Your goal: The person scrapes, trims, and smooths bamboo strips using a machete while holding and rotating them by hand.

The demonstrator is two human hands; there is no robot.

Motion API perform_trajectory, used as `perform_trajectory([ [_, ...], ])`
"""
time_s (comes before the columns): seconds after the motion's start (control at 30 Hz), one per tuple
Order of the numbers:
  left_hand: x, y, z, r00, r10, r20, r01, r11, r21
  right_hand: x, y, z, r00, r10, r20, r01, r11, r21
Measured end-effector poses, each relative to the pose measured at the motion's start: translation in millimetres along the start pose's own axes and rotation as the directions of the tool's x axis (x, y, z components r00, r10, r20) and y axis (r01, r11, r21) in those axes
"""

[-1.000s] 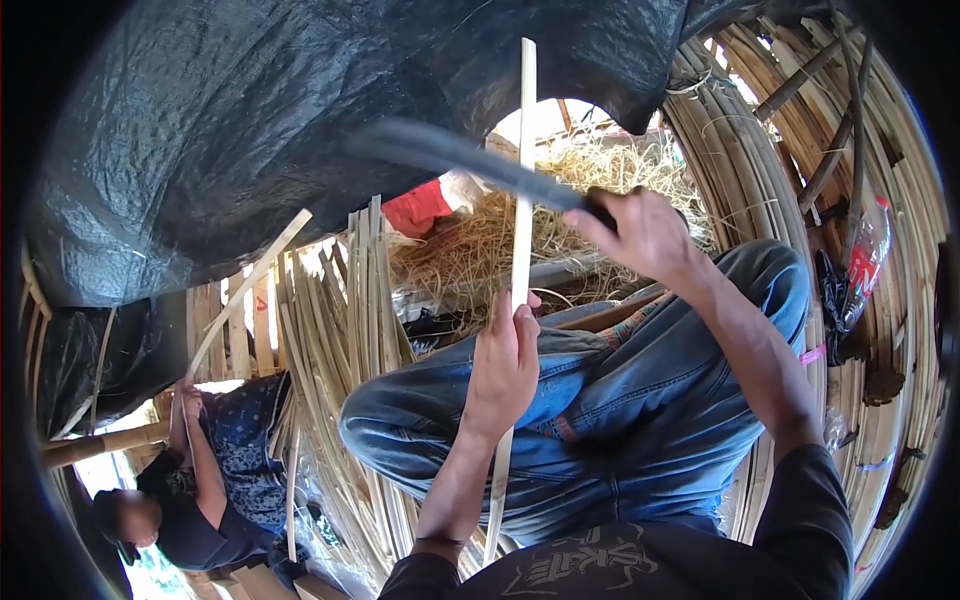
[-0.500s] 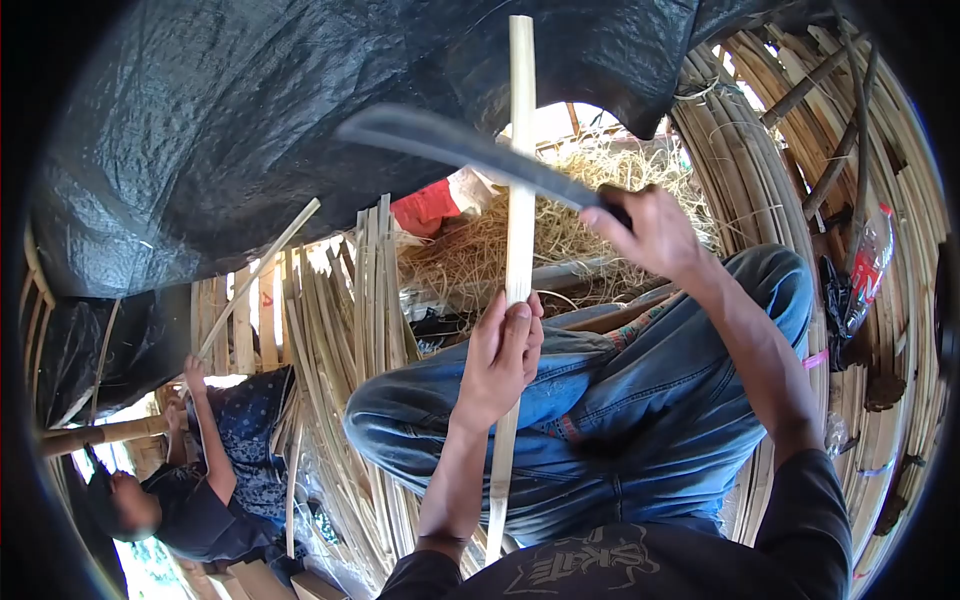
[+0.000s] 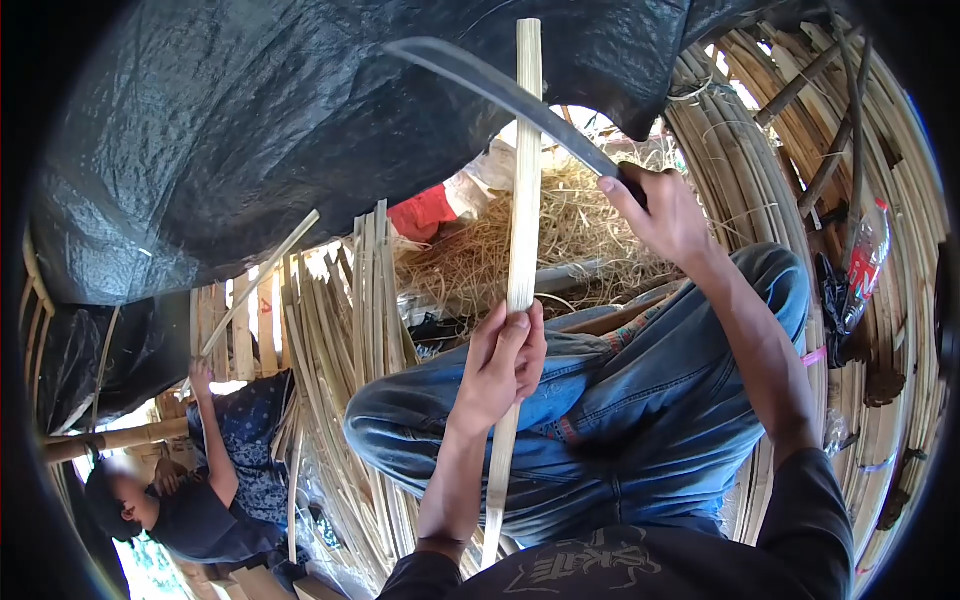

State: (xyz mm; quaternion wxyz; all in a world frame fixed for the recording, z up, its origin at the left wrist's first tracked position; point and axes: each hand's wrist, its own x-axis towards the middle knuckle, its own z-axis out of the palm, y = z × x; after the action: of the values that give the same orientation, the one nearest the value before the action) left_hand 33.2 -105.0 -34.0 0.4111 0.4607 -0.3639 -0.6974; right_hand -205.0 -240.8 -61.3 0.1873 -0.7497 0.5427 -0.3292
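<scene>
A long pale bamboo strip stands nearly upright before me, its lower end running down past my lap. My left hand is wrapped round it at about mid-length, thumb on the front face. My right hand grips the dark handle of a machete. The long curved blade slants up to the left and crosses the strip above my left hand, with its tip out over the black tarp. Whether the edge touches the strip I cannot tell.
Black tarp hangs ahead. A heap of shavings lies beyond my knees. Bundled bamboo strips stand at left and right. At lower left a co-worker holds another strip. A plastic bottle is at right.
The machete has risen along the strip, its blade tip moving up and to the right. My left hand keeps its hold, and the strip has shifted slightly. The co-worker's head and arm moved.
</scene>
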Motion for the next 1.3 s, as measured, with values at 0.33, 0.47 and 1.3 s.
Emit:
perform_trajectory([
  [0.33, 5, -1, -10, 1.000, -0.006, 0.000, 0.006, 0.996, -0.091, -17, -3, 14, 0.860, -0.444, 0.250, 0.446, 0.893, 0.051],
  [0.47, 2, 7, -7, 0.991, -0.045, 0.128, 0.080, 0.955, -0.287, -6, -2, 4, 0.973, -0.206, 0.099, 0.205, 0.978, 0.022],
  [1.3, -9, 9, -8, 0.973, -0.062, 0.224, 0.139, 0.927, -0.348, 18, 17, -8, 0.970, 0.048, -0.239, -0.020, 0.993, 0.121],
])
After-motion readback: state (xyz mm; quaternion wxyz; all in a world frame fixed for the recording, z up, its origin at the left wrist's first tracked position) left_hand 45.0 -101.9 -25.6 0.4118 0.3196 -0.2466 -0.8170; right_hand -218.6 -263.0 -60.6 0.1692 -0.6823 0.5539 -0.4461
